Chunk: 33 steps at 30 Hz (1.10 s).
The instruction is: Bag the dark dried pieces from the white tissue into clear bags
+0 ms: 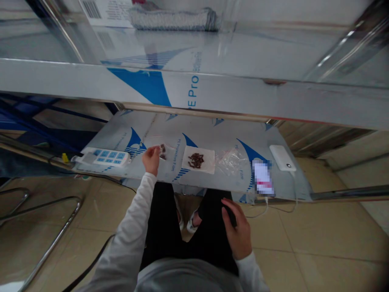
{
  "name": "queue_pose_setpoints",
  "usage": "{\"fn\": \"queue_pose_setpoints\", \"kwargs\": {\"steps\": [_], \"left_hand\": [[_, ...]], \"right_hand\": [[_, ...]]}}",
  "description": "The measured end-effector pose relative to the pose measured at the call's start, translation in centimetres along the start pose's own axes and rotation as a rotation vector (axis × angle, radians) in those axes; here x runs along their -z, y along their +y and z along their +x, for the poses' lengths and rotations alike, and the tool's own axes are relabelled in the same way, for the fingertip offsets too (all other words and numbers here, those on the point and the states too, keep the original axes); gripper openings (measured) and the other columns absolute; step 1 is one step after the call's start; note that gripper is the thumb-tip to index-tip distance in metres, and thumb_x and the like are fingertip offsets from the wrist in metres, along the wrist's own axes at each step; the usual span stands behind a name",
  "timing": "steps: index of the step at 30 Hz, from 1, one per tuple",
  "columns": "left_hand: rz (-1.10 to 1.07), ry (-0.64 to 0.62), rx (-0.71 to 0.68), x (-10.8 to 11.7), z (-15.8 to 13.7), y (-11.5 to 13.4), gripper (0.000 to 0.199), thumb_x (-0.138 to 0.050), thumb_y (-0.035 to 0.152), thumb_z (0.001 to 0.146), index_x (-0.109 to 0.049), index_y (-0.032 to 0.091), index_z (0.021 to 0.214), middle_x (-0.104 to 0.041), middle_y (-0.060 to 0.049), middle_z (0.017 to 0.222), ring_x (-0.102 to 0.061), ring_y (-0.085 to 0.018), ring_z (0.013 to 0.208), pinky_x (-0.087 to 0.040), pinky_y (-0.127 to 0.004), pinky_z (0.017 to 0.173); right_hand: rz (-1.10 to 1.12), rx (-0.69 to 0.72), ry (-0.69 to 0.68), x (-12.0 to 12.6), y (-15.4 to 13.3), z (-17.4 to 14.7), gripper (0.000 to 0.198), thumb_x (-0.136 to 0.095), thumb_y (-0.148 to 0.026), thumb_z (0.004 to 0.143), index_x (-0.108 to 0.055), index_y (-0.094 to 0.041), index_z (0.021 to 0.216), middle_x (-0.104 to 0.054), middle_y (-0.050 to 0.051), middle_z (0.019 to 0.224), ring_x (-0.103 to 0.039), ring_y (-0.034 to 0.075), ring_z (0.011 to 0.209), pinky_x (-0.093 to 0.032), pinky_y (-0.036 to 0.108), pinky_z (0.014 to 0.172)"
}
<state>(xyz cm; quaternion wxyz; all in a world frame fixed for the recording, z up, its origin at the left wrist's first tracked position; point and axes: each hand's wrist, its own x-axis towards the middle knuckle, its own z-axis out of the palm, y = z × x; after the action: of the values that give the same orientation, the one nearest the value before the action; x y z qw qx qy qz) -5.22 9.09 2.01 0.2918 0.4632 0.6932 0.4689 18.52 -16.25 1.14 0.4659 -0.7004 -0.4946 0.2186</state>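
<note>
Pale floor tiles [273, 235] surround a metal work shelf [203, 132] faced with printed protective film; an upper shelf [237, 91] crosses the view above it, carrying a grey knitted cloth [173, 19].

Brown pieces [196, 160] lie heaped on a white sheet [208, 167] near the front edge of the work shelf, roughly midway along. Just left of it sits a small clear bag [170, 153], with a few dark bits showing at its left end.

Left hand [151, 159]: fingers drawn together, tips at that end of the bag. Whether they grip the film, a piece or nothing cannot be told at this size. Right hand [238, 229]: over the right thigh, loosely open with fingers slightly bent — nothing seen in it.

Crumpled clear plastic [231, 160] lies just right of the sheet; beyond it are a phone [263, 178] and a white power bank [282, 158]. A power strip [111, 157] lies toward the left end.

Assessment: work at the bag appears one-handed. Sound practice would be a light fingertip pinch, since the pieces look small and possibly brittle, with the idle hand steadying the bag — thin film probably slides or folds easily. Keeping the wrist off the heap should limit scatter toward the front edge.
</note>
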Motion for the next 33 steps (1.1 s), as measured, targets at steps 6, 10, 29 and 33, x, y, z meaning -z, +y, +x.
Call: {"fn": "queue_pose_setpoints", "kwargs": {"steps": [6, 10, 29, 33], "left_hand": [[-0.340, -0.376, 0.040, 1.5, -11.4, 1.3, 0.032, -0.057, 0.045, 0.075, -0.064, 0.013, 0.075, -0.068, -0.006, 0.076, -0.064, -0.015, 0.068, -0.052, -0.027, 0.068], [-0.452, -0.720, 0.193, 3.6, -16.2, 1.4, 0.031, -0.057, 0.043, 0.079, -0.066, 0.013, 0.079, -0.068, -0.004, 0.075, -0.063, -0.016, 0.070, -0.051, -0.027, 0.069], [-0.336, -0.793, 0.461, 8.2, -18.3, 3.0, 0.043, -0.067, 0.054, 0.071, -0.070, 0.012, 0.080, -0.071, -0.007, 0.070, -0.065, -0.015, 0.064, -0.049, -0.021, 0.057], [-0.288, -0.759, 0.509, 8.4, -18.4, 3.3, 0.047, -0.068, 0.057, 0.066, -0.069, 0.011, 0.076, -0.070, -0.007, 0.067, -0.064, -0.013, 0.061, -0.047, -0.019, 0.052]], "right_hand": [[0.493, -0.270, -0.213, -3.1, -4.3, 2.0, 0.042, -0.057, -0.045, 0.085, -0.060, -0.020, 0.118, -0.069, 0.011, 0.111, -0.066, 0.025, 0.100, -0.054, 0.044, 0.086], [0.621, -0.320, -0.254, -4.2, -7.3, 3.3, 0.031, -0.062, -0.044, 0.082, -0.071, -0.019, 0.098, -0.074, 0.007, 0.094, -0.070, 0.026, 0.088, -0.057, 0.041, 0.080], [-0.251, 0.645, -0.388, -0.9, -6.4, -0.4, 0.049, -0.054, -0.016, 0.089, -0.049, -0.036, 0.133, -0.069, -0.001, 0.114, -0.063, 0.024, 0.106, -0.058, 0.041, 0.083], [-0.286, 0.752, -0.299, -0.9, -6.3, -0.1, 0.036, -0.053, -0.016, 0.090, -0.060, -0.026, 0.123, -0.071, 0.002, 0.109, -0.064, 0.022, 0.102, -0.058, 0.038, 0.080]]}}
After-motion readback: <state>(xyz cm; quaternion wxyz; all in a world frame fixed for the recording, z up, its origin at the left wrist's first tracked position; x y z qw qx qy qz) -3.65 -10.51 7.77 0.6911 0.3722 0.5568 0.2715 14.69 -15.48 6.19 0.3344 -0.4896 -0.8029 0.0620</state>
